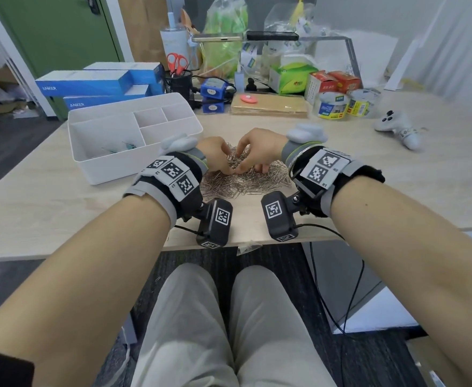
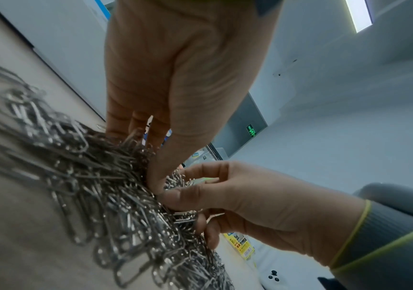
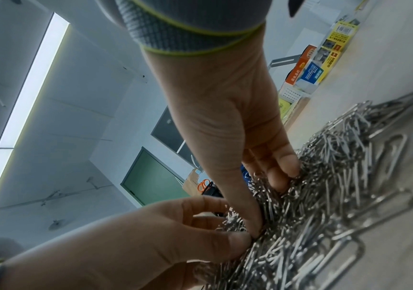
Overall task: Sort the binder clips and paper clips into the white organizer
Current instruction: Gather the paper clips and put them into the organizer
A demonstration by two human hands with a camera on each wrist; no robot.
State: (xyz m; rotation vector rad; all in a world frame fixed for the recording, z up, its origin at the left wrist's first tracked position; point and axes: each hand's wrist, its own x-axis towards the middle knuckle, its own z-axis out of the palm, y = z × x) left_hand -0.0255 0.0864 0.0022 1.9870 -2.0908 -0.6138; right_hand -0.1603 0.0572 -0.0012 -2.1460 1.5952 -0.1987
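Paper clips (image 1: 246,180) lay in a loose silver heap on the table (image 1: 368,174), near its front edge, with the organizer (image 1: 101,169) just left of the heap. Both hands were dug into the heap's far side, thumbs touching. The left hand (image 1: 215,157) had its fingers curled into the clips, and the right hand (image 1: 260,152) likewise, fingertips (image 3: 285,168) buried; both seemed to be gathering a bunch between them rather than pinching a single clip.

The risk, as I judged it, was the tangle: the clips interlocked, so a lifted bunch could trail strands that drop on the table or off its near edge on the way to the organizer. A scoop held only by two cupped hands could also spill through the gaps. A few small items already lay in the organizer's big left compartment; they looked like binder clips, so a careless dump could mix the sorts.

What lay under the hands was hidden, so how many clips were held could not be told. No binder clips were plain in the heap. The wrist views were blurred at the edges.
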